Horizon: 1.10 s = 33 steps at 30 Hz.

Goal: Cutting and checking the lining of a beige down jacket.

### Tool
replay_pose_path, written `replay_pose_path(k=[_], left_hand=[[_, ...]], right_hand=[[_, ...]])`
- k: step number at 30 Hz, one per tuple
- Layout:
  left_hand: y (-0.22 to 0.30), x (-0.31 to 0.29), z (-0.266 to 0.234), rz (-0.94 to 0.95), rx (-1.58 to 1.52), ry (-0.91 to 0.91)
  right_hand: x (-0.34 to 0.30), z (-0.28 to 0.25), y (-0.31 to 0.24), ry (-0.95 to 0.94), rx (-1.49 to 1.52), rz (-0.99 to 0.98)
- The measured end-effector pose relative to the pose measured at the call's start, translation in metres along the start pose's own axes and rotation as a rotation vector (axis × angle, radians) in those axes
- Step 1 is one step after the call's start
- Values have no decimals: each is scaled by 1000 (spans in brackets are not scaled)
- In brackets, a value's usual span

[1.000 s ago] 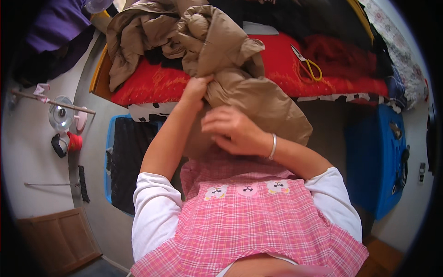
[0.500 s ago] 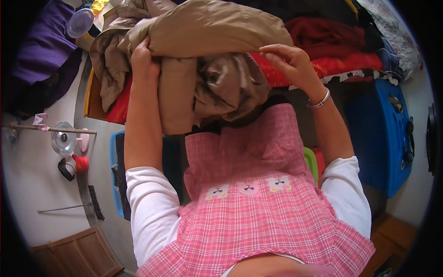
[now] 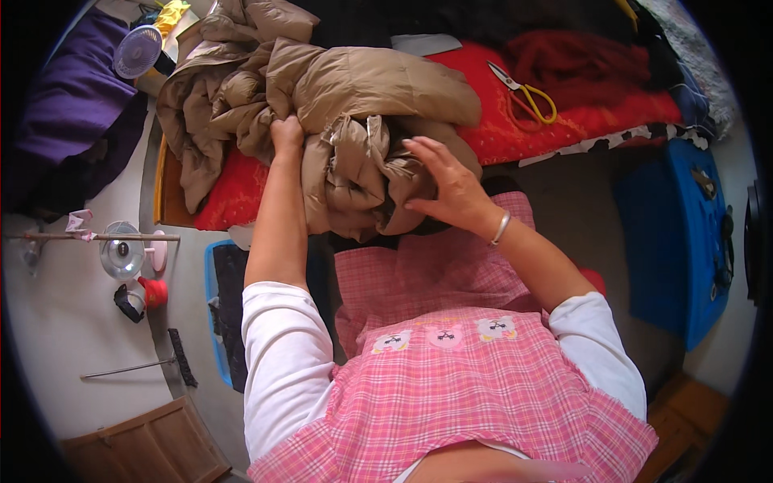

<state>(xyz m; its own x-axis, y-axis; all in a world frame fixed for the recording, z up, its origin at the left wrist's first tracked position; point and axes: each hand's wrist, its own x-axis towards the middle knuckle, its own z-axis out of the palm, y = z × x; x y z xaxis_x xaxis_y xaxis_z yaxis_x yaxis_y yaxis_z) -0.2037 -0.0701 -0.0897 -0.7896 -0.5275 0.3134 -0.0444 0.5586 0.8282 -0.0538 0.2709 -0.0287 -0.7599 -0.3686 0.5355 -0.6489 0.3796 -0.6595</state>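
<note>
A brown padded jacket (image 3: 378,80) lies bunched over the bed edge and hangs toward my lap, its folds gathered in the middle. My left hand (image 3: 287,135) is closed on the cloth at the jacket's left side, and the fingertips are partly hidden in the folds. Close by the right side of the bundle, my right hand (image 3: 451,187) is open, with fingers apart and thumb spread. Whether its fingertips touch the cloth is hard to tell.
Scissors (image 3: 523,92) with yellow and red handles lie on the red bedspread (image 3: 467,76), near a dark red cloth (image 3: 576,68). A blue plastic container (image 3: 672,241) stands at right, a blue-rimmed bin (image 3: 217,314) at left. A small purple fan (image 3: 138,51) is at upper left.
The raised jacket section has come down, uncovering the scissors on the bedspread. My left hand has moved slightly right and nearer; my right hand has come down and left toward the bundle.
</note>
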Motion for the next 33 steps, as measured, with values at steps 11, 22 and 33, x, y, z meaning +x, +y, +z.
replay_pose_path(k=[11,22,33], left_hand=[[100,-67,-85,-106,-240,-413],[78,-85,3,-237,-232,-715],[12,-69,-6,-10,-117,-630]], right_hand=[[97,42,43,-107,-141,143],[99,45,75,-346,470,169],[9,-39,88,-497,-174,308]])
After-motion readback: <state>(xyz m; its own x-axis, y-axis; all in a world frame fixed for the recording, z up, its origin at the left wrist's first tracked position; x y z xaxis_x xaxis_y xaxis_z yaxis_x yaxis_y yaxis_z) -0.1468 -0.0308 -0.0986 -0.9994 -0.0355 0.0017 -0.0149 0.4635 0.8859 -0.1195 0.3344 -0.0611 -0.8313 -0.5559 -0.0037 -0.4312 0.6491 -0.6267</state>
